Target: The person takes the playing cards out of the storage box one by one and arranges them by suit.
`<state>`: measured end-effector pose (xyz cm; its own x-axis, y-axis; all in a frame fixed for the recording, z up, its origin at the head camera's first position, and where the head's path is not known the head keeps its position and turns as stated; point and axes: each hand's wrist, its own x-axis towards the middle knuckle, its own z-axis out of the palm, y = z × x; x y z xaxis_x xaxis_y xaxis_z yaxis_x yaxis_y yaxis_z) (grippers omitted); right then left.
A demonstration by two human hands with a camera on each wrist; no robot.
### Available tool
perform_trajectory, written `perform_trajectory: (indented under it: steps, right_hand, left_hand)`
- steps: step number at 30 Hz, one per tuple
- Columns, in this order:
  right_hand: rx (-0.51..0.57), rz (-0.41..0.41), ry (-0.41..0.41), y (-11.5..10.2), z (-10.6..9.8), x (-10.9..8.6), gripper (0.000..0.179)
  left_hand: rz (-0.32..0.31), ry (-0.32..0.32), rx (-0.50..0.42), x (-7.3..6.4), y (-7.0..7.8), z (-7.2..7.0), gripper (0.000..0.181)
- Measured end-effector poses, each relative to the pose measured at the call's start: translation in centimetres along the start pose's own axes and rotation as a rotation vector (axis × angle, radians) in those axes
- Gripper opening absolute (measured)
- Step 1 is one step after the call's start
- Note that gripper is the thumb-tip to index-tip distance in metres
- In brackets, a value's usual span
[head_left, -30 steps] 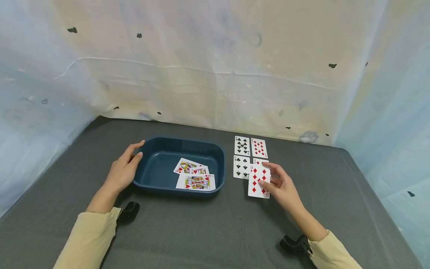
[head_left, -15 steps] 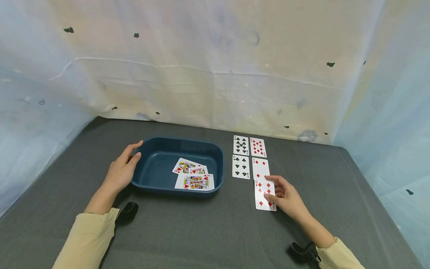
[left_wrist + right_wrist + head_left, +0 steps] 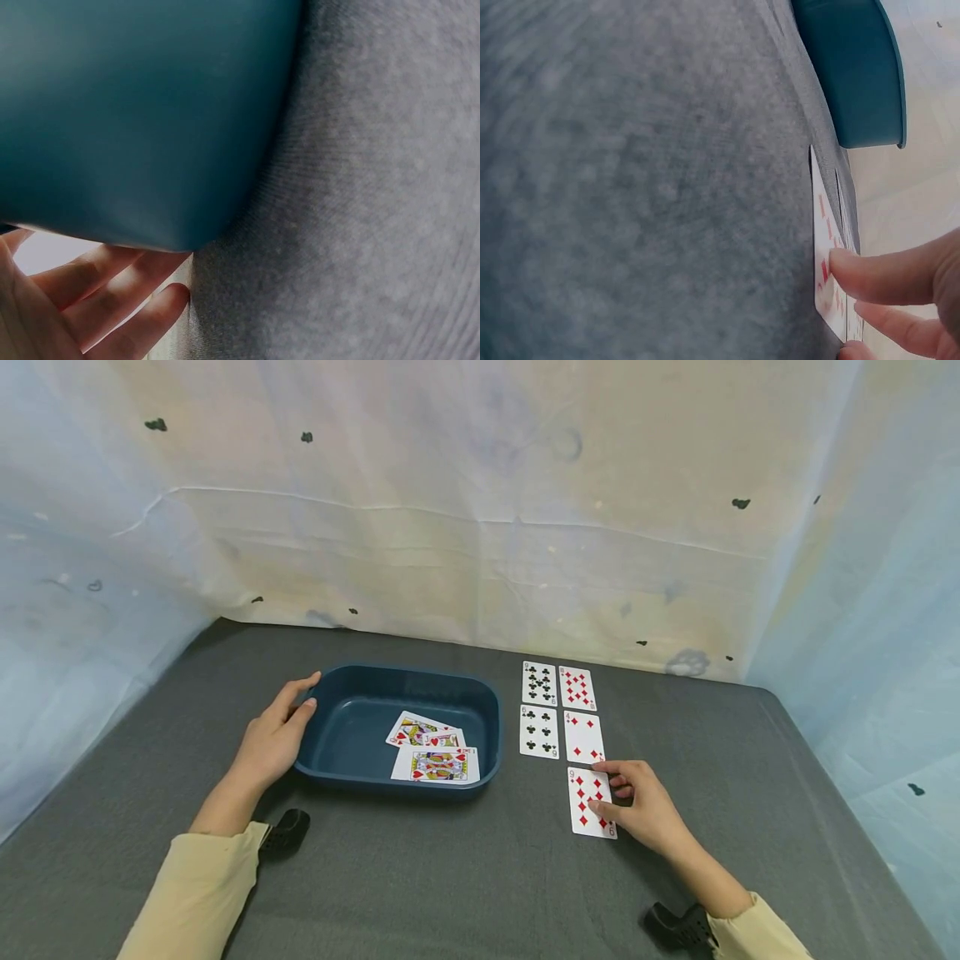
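In the head view my right hand (image 3: 637, 802) pinches a nine of diamonds playing card (image 3: 585, 797) by its right side, thumb on its face and index finger at its top corner. The card lies just below a four of diamonds (image 3: 582, 737); the right wrist view shows it low over the cloth. My left hand (image 3: 273, 731) holds the left end of a dark blue tub (image 3: 397, 675), thumb at the rim. The left wrist view shows its fingers (image 3: 112, 300) against the tub's wall. Several heart face cards (image 3: 437, 766) lie overlapping inside the tub.
Left of the four of diamonds lies a six of clubs (image 3: 538, 732). Behind them are another club card (image 3: 539, 683) and another diamond card (image 3: 577, 688). Grey cloth (image 3: 450, 877) covers the table, and a pale curtain (image 3: 450, 527) hangs along the back.
My right hand has brought the nine of diamonds toward me and slightly right, down to the cloth, uncovering the four of diamonds. The left hand and tub stay in place.
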<state>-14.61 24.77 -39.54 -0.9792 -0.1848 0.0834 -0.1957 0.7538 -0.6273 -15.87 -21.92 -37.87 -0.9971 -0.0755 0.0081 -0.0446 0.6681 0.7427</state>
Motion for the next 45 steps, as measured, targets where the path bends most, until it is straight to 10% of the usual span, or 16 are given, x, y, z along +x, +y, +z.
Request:
perform_trajectory:
  steps: [16, 31, 45]
  right_hand:
    - [0.071, 0.056, -0.019, -1.8, -1.1, 1.0, 0.044]
    - [0.495, -0.071, -0.115, -12.0, 2.1, 6.5, 0.040]
    - [0.294, -0.097, -0.407, -15.4, 7.7, 9.7, 0.044]
  left_hand:
    - [-0.001, -0.008, -0.006, 0.0, 0.0, -0.1, 0.053]
    - [0.003, 0.003, -0.012, -0.1, 0.0, 0.1, 0.053]
    - [0.026, -0.006, -0.021, 0.5, 0.6, 0.8, 0.052]
